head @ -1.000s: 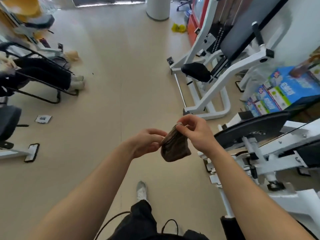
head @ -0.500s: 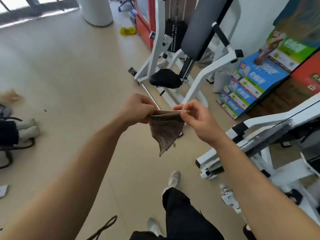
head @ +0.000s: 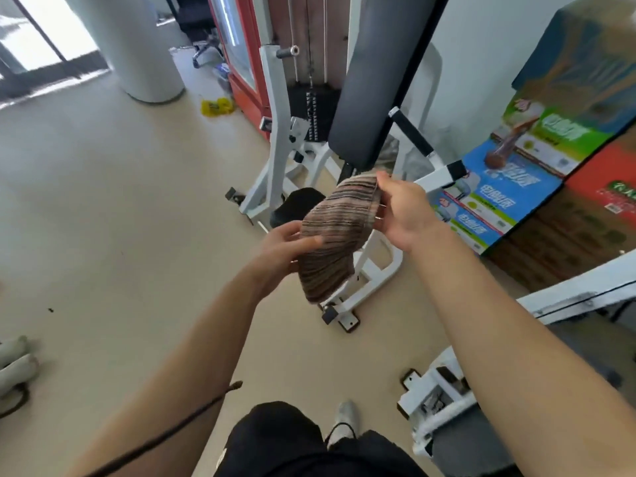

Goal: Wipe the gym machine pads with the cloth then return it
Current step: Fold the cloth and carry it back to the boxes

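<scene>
i'm holding the striped cloth in front of the back pad, my right hand pinching its top edge (left hand fingers clamped lower down).

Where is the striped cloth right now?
Centre of the head view, the striped cloth is held between left hand and right hand, before the black back pad.

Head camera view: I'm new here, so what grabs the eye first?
A striped brown cloth at the centre, held between the left hand and right hand. Behind it a white gym machine carries a long dark back pad. Bright printed boxes are stacked at right.
</scene>
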